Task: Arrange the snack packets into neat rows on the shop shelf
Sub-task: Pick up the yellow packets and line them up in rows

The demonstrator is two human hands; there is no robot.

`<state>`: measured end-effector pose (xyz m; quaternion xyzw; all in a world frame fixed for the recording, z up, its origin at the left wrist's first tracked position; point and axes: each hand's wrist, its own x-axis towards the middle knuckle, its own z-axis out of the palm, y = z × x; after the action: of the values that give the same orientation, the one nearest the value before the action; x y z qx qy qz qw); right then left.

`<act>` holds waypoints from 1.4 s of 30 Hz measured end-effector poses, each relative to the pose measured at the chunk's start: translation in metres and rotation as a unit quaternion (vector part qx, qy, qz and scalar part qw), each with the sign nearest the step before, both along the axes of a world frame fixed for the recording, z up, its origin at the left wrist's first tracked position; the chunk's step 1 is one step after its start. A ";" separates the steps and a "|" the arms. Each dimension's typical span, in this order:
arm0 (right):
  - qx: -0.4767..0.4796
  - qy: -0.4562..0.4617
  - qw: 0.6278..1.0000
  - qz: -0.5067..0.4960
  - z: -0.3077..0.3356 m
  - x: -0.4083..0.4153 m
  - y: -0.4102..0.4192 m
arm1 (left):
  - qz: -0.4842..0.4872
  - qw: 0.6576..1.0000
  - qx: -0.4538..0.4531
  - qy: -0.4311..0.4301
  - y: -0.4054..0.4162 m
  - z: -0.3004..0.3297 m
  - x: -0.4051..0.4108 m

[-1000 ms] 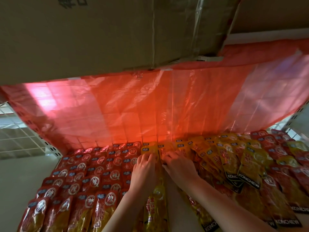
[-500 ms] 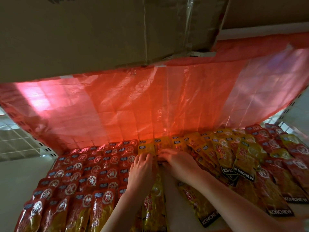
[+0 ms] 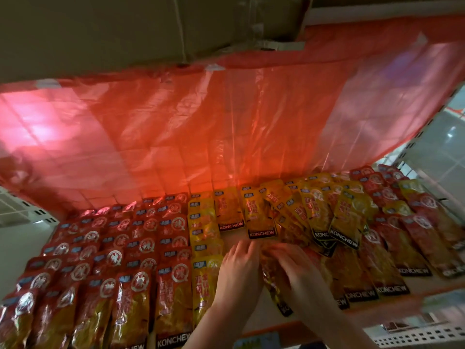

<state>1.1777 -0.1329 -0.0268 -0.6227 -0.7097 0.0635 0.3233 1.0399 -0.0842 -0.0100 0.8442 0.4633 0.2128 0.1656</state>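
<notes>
**A:** Two hands meet low in the middle of the frame. Can you read the fingers?

**B:** Partly. The right hand [image 3: 289, 267] lies on a yellow packet [image 3: 273, 280] that runs lengthwise toward the shelf's front edge, and its fingers look curled over the packet's top end. Motion blur hides the exact pinch. The left hand [image 3: 239, 270] sits just beside it with fingers straight and together, its tips touching the same packet's upper left side.

**A:** And around them?

**B:** Left of the hands stands a tidy yellow column [image 3: 205, 248], then the red packets [image 3: 141, 250] in overlapped rows that fill the lower left. A strip of bare shelf [image 3: 259, 316] shows under the wrists. Farther back, two yellow KONCHEW packets [image 3: 259, 215] lie flat. To the upper right a fanned yellow heap [image 3: 324, 212] leans every which way, with more red ones past it.

**A:** What might spoil things?

**B:** I'd judge the heap the main risk. These glossy packets probably slide easily, so a forearm brushing it could spill them onto the bare strip. Pushing the held packet hard leftward could also buckle the neat yellow column. Behind everything hangs a red plastic sheet [image 3: 201, 137], under a cardboard box [image 3: 125, 28].
</notes>
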 end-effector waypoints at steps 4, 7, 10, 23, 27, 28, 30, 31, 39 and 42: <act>-0.013 -0.048 0.998 -0.024 -0.011 0.000 -0.001 | -0.005 1.000 -0.007 -0.030 -0.005 -0.004 0.001; -0.018 -0.079 0.996 -0.038 -0.012 -0.005 -0.001 | 0.004 0.999 -0.010 -0.031 -0.004 -0.005 0.001; -0.021 -0.079 0.996 -0.035 -0.012 -0.005 -0.001 | -0.004 1.000 -0.002 -0.019 -0.003 -0.007 0.002; -0.002 0.055 0.998 -0.008 -0.008 -0.001 -0.004 | 0.184 0.895 -0.221 -0.341 0.002 0.025 0.000; -0.003 0.128 0.991 0.025 -0.003 0.006 -0.013 | 0.214 0.847 -0.247 -0.420 0.009 0.035 -0.019; -0.005 0.130 0.991 0.041 -0.001 0.007 -0.016 | 0.218 0.828 -0.266 -0.443 0.011 0.038 -0.024; -0.009 0.106 0.991 0.080 0.006 0.005 -0.020 | 0.224 0.790 -0.300 -0.485 0.017 0.045 -0.033; -0.014 0.084 0.991 0.099 0.009 0.004 -0.021 | 0.227 0.768 -0.318 -0.507 0.020 0.049 -0.037; 0.050 -0.085 0.991 0.092 0.024 -0.017 -0.013 | 0.231 0.728 -0.385 -0.517 0.035 0.058 -0.046; 0.092 -0.058 0.992 0.066 0.029 -0.020 -0.006 | 0.202 0.766 -0.384 -0.474 0.034 0.055 -0.044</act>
<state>1.1580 -0.1388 0.0020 -0.5447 -0.7696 -0.0173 0.3327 0.9956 -0.0504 0.0447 0.3885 0.5289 0.4184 0.6279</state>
